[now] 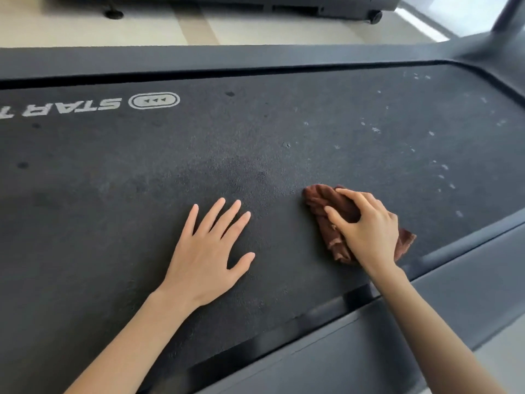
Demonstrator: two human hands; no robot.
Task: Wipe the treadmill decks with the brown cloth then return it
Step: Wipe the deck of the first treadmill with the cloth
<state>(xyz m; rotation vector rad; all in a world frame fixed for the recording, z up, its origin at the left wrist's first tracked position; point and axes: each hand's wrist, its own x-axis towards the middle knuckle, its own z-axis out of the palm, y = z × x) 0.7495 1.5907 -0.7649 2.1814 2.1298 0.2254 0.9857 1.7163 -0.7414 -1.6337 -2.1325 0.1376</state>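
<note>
Brown cloth [318, 200] is bunched up under our right hand [366, 226], with the fingers curled over it and gripping it down against the belt [255, 137], on the belt's near-right part. Bits of cloth poke out past the fingertips and back by the wrist. Our left hand [210, 248] lies flat on the belt just left of that, fingers straight and spread, holding nothing, with a strip of bare belt between it and the cloth.

Further out, pale specks [375, 129] are scattered over the belt's right end, beyond the cloth, and a few dark spots dot its middle and left. A white logo [153, 100] sits near the belt's far-left edge, upside down to us. One grey rail [426, 322] runs along the belt's near side, and another runs along the far side. Past the belt's far side we've got light floor [255, 29] and the base of a second treadmill [312, 4] with a small wheel [374, 17].
</note>
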